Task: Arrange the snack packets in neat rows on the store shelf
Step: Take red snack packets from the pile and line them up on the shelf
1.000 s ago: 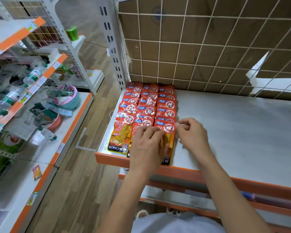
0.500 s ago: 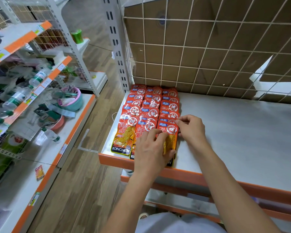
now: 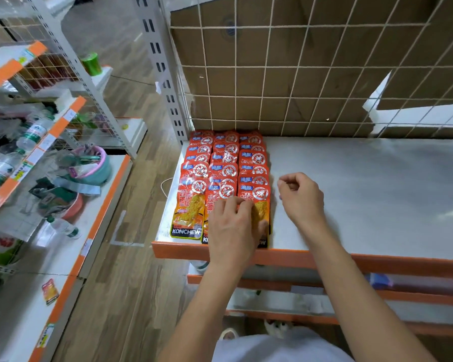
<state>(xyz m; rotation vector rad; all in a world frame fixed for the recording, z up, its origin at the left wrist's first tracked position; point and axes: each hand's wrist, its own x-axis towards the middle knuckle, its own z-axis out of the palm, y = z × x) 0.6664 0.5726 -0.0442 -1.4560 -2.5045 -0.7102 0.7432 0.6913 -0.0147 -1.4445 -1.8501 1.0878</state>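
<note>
Red and orange snack packets (image 3: pixel 225 165) lie in three overlapping rows at the left end of a white store shelf (image 3: pixel 364 199) with an orange front edge. My left hand (image 3: pixel 233 228) lies flat on the front packets of the middle and right rows, fingers spread over them, hiding most of their fronts. My right hand (image 3: pixel 301 197) hovers just right of the rows, fingers loosely curled, holding nothing and clear of the packets.
A wire grid backed by cardboard (image 3: pixel 298 74) closes the shelf's rear. A perforated upright post (image 3: pixel 162 69) stands at its left corner. Across the wooden aisle floor (image 3: pixel 131 257), another rack (image 3: pixel 50 142) holds bottles and bowls. One stray packet (image 3: pixel 49 290) lies on its low shelf.
My right hand has let go of the right row's edge and moved to the right, off the packets. My left hand stays pressed on the front packets.
</note>
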